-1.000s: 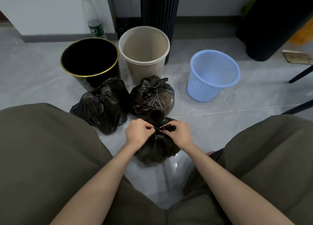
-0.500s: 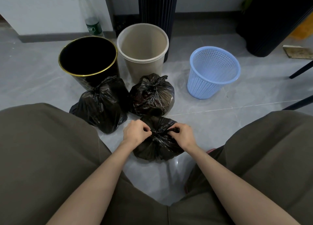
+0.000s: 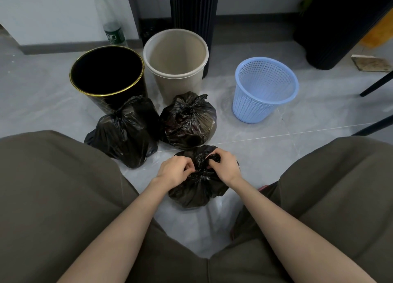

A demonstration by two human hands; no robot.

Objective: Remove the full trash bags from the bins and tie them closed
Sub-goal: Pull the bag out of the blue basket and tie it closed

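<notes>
Three black trash bags lie on the grey floor. The nearest bag [image 3: 195, 191] sits between my knees; my left hand [image 3: 175, 171] and my right hand [image 3: 224, 165] both pinch its gathered neck at the top. Behind it a knotted bag [image 3: 189, 123] rests in the middle, and another knotted bag [image 3: 125, 133] lies to its left. Further back stand a black bin with a gold rim [image 3: 106, 74], a beige bin [image 3: 175, 63] and a blue mesh bin [image 3: 265, 89], all without liners.
My trouser-clad knees [image 3: 53, 187] fill both lower sides. A clear plastic bottle [image 3: 110, 23] stands by the wall at the back left. A dark ribbed column [image 3: 193, 10] rises behind the beige bin. Black chair legs [image 3: 376, 84] cross the right edge.
The nearest bag has sunk lower and flattened on the floor. My hands have shifted on its neck, with the right hand now curled over the bunched plastic.
</notes>
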